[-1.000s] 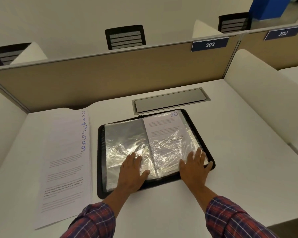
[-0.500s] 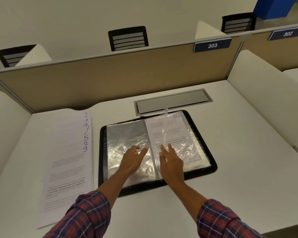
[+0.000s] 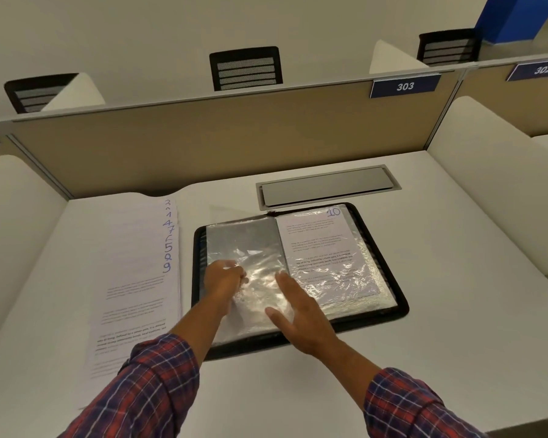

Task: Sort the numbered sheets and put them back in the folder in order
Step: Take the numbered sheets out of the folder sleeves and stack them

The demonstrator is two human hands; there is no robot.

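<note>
As sleeve [image 3: 250, 245] lands left, left hand [image 3: 223, 279] pinching

Tabletop [image 3: 456, 311] with an open folder [image 3: 197, 267] at its centre, slightly toward the right edge. In the folder's right-hand sleeve lies sheet 10 [image 3: 323, 248]. The left hand [image 3: 223, 278] lies on the left-hand sleeve [image 3: 244, 238]; the right hand [image 3: 298, 317] is over the folder's near edge, by the spine. A fanned stack of sheets [image 3: 133, 263] lies left of the folder, apart from it, reaching from the far edge toward the near edge. A hatch [image 3: 328, 186] is set in the tabletop just behind the folder. A partition [image 3: 219, 143] stands along the far edge, side dividers [image 3: 494, 191] along the left and right edges, chairs [image 3: 246, 68] beyond the partition
</note>
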